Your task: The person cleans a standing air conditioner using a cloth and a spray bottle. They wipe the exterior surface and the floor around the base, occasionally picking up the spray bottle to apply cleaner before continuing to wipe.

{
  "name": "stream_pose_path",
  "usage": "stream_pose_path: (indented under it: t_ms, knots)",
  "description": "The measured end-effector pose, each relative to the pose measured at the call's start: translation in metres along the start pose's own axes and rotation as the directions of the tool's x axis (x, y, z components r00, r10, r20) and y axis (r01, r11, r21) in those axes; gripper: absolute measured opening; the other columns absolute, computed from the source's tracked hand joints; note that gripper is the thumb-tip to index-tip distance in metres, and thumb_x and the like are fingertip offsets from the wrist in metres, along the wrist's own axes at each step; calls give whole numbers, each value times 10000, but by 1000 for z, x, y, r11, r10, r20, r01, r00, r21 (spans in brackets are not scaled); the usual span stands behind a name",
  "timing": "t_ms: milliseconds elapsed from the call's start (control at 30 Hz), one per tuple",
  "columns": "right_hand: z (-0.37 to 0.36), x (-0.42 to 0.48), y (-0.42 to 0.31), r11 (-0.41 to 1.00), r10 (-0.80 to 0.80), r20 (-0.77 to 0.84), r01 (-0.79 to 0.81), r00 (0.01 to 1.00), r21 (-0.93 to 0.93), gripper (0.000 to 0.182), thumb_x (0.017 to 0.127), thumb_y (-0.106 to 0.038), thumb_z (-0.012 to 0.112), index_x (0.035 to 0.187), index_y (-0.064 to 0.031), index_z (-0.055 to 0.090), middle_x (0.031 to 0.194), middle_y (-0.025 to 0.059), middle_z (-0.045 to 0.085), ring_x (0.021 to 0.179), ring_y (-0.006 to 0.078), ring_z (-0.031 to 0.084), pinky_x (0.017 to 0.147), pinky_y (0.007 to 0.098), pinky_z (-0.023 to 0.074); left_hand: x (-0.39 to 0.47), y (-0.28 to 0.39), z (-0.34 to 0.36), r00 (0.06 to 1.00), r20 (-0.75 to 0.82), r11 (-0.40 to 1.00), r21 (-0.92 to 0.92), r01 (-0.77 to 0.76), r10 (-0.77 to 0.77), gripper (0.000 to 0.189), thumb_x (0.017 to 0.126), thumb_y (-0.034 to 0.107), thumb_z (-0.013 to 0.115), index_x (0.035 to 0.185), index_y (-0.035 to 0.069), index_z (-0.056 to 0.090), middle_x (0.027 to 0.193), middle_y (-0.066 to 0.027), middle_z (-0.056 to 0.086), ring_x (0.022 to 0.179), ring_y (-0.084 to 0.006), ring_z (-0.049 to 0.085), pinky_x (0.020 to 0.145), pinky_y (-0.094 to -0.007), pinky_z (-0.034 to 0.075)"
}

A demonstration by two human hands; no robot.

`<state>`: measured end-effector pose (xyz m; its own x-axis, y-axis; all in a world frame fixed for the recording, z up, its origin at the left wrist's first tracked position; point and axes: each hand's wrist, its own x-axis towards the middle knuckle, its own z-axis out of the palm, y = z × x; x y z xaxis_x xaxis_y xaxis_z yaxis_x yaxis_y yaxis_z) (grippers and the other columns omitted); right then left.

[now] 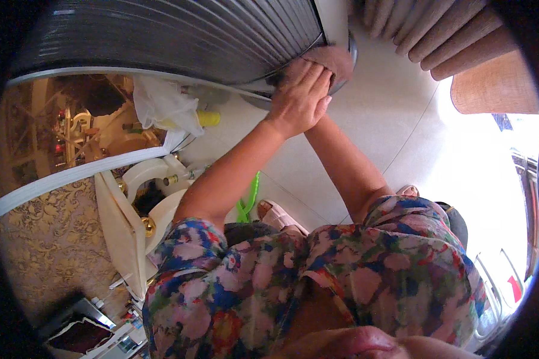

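My left hand (298, 96) lies palm down with its fingers on a brownish-pink cloth (339, 63), which looks blurred. The cloth is against the dark lower end of a tall, ribbed, dark grey appliance (197, 40), probably a floor-standing air conditioner. From the right, my right forearm (341, 157) reaches in under the left wrist. My right hand is mostly hidden behind the left one, so its grip cannot be made out.
A white-framed mirror or glass panel (83, 172) stands at left, with a white plastic bag (161, 105) and a yellow object (209, 118) beside it. Below are a cream shelf (121, 233) and a bright green plastic item (250, 202). Brown curtains (449, 40) hang at upper right over pale floor tiles (386, 107).
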<state>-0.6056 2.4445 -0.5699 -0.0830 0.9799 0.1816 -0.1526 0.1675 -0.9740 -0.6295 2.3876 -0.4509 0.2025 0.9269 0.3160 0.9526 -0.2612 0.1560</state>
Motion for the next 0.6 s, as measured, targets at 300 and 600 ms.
stream_pose_path:
  t_ms: [300, 600]
  knots:
    - [56, 39, -210, 800, -591, -20, 590, 806, 111, 478, 799, -266, 592, 1250, -113, 552, 1210, 146, 568, 1133, 352, 499, 968, 461, 384, -7, -12, -162, 896, -376, 944, 308, -117, 234, 621, 889, 513, 484, 1285, 36, 507, 1327, -224, 429, 1217, -414, 396, 1031, -510, 297]
    - [40, 23, -163, 799, -601, 220, 573, 768, 181, 464, 843, -332, 612, 1253, -123, 558, 1245, 53, 555, 1181, 251, 480, 990, 410, 380, -24, -63, -80, 845, -495, 973, 9, -229, 203, 570, 875, 523, 494, 1191, 52, 550, 1239, -229, 458, 1156, -391, 432, 978, -515, 339]
